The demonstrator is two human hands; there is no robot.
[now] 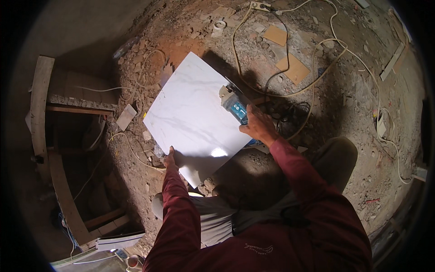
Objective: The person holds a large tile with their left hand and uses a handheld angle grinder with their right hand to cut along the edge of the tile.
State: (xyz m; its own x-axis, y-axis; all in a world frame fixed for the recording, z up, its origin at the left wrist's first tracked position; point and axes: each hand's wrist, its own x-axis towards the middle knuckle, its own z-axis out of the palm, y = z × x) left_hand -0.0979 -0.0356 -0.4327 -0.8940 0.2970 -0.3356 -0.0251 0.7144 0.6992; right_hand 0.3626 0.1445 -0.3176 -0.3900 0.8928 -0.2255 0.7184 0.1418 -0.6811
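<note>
A large white tile (195, 104) with faint grey veining lies at an angle before me, light glaring off its near part. My left hand (170, 159) grips its lower left edge, with a digit on top and the other fingers hidden. In my right hand (260, 124) is a teal angle grinder (239, 110), its head at the tile's upper right edge. The guard hides most of the disc, and I cannot tell whether it is spinning or touching the tile.
Rubble covers the ground. A pale cord (346, 47) loops across the right side from a power strip (260, 6). Tan tile pieces (294, 69) lie beyond the grinder. A white ring (219, 25) sits at the back. A wooden frame (41, 104) stands at left.
</note>
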